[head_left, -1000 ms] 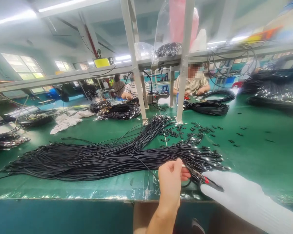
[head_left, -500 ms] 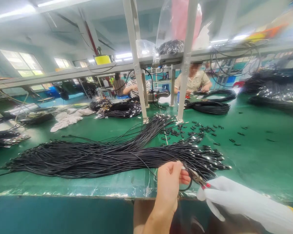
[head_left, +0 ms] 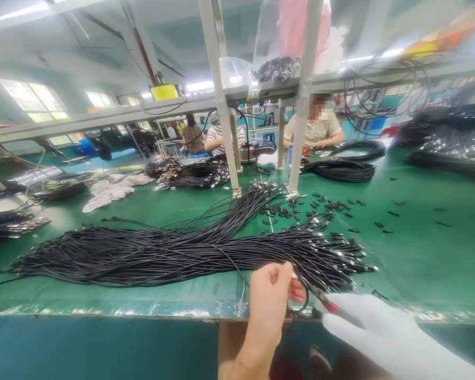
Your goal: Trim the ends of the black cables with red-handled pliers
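Observation:
My bare left hand (head_left: 272,295) is closed in a pinch on the end of a black cable (head_left: 305,303), which loops just right of the fingertips. My right hand (head_left: 380,327), in a white glove, is wrapped round pliers with red on the handles (head_left: 323,300). The plier jaws point up and left towards the cable, close to my left fingertips. Whether they touch the cable I cannot tell. Just beyond both hands lies a large bundle of black cables (head_left: 162,258) with metal-tipped ends at the right.
Small black pieces (head_left: 288,210) lie scattered on the green bench (head_left: 419,253). Uprights (head_left: 301,116) of a shelf rise behind the bundle. Coiled cables (head_left: 340,170) and a white cloth (head_left: 111,191) lie farther back. A person in a striped shirt (head_left: 324,129) sits across the bench.
The gloved hand and pliers have shifted slightly down and right. My left hand keeps its pinch on the cable nearly in place. A small dark piece now shows beside the glove.

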The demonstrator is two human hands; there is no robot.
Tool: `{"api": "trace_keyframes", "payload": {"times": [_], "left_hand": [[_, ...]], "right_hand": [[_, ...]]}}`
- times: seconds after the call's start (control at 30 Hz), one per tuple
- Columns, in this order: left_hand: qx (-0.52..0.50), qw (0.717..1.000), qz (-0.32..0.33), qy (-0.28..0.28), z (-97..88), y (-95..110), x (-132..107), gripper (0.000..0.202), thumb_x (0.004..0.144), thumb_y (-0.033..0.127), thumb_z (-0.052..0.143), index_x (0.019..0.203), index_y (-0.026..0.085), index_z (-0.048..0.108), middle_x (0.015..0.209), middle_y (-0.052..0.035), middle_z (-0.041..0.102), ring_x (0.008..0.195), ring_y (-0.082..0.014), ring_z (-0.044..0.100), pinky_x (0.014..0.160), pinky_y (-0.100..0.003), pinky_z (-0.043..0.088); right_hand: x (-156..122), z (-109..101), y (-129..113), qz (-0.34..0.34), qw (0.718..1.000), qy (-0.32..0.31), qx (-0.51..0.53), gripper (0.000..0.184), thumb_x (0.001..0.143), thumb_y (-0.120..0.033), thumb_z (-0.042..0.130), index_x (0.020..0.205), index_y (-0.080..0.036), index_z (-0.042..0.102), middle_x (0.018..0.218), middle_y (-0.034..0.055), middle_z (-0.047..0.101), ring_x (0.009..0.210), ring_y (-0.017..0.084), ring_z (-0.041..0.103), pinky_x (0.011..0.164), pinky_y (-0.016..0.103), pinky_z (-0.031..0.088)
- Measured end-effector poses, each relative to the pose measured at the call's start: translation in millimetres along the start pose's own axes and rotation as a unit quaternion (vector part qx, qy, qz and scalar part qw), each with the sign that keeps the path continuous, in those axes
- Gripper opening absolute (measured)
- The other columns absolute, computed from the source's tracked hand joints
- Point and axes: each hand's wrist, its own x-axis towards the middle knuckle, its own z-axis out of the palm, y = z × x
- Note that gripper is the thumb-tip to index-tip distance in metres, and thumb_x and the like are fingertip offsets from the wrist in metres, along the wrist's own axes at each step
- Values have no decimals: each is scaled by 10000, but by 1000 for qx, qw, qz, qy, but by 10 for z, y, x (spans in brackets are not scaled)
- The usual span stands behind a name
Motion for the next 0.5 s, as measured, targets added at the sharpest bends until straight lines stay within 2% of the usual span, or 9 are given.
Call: {"api": "trace_keyframes", "payload": {"times": [0.03,0.1,0.13,0.2,0.23,0.27,0.37,0.43,0.5], "left_hand": [[5,1000,6,8,11,-24,7,478,700,574,853,624,145,655,546,-29,677,456,-114,625,490,-223,530],[13,1000,16,19,34,-61,20,467,723,566,844,618,149,661,548,-37,692,458,-131,648,485,-230,544],[17,999,21,22,44,-73,26,469,730,568,840,613,151,661,546,-39,696,458,-139,656,482,-234,550],[23,999,29,27,59,-84,36,480,730,584,839,603,158,658,536,-36,694,457,-148,663,479,-238,558],[26,999,32,29,63,-84,40,487,727,593,840,601,160,657,531,-34,691,455,-149,663,477,-238,560],[29,999,34,30,64,-83,44,491,725,599,840,599,161,657,527,-30,687,450,-148,660,476,-239,561],[39,998,36,32,63,-75,48,485,743,599,825,604,166,656,520,-24,681,436,-148,652,482,-248,571],[48,998,37,33,59,-73,42,472,769,586,807,602,174,647,517,-25,682,433,-154,653,490,-257,576],[59,997,42,36,54,-72,34,459,792,568,793,594,183,639,517,-30,684,438,-165,657,495,-264,574]], "right_hand": [[-12,7,6,-23,994,67,-83,370,964,-571,514,957,-268,725,799,49,715,683,232,636,569,327,410],[-35,-6,3,-106,946,188,-243,353,961,-515,543,1107,-240,711,883,80,724,743,265,651,593,351,430],[-44,-23,-8,-156,895,247,-337,376,963,-474,554,1181,-201,690,891,95,719,746,267,647,594,355,433],[-58,-65,-59,-233,771,325,-496,444,963,-399,559,1270,-87,640,866,124,694,714,261,619,578,357,411],[-65,-84,-100,-241,731,340,-540,470,959,-376,559,1277,-36,624,849,136,678,690,257,597,570,362,391],[-72,-101,-150,-242,705,350,-567,486,952,-368,560,1264,0,622,827,141,660,662,252,571,562,365,369],[-98,-129,-314,-229,675,369,-597,455,948,-356,583,1212,10,641,780,122,624,635,241,527,567,361,342],[-116,-128,-393,-217,674,369,-602,404,952,-333,607,1187,-8,657,746,98,605,629,236,515,573,355,342],[-123,-115,-411,-205,686,355,-601,390,958,-326,613,1187,-15,663,731,86,601,628,234,517,578,354,350]]}}
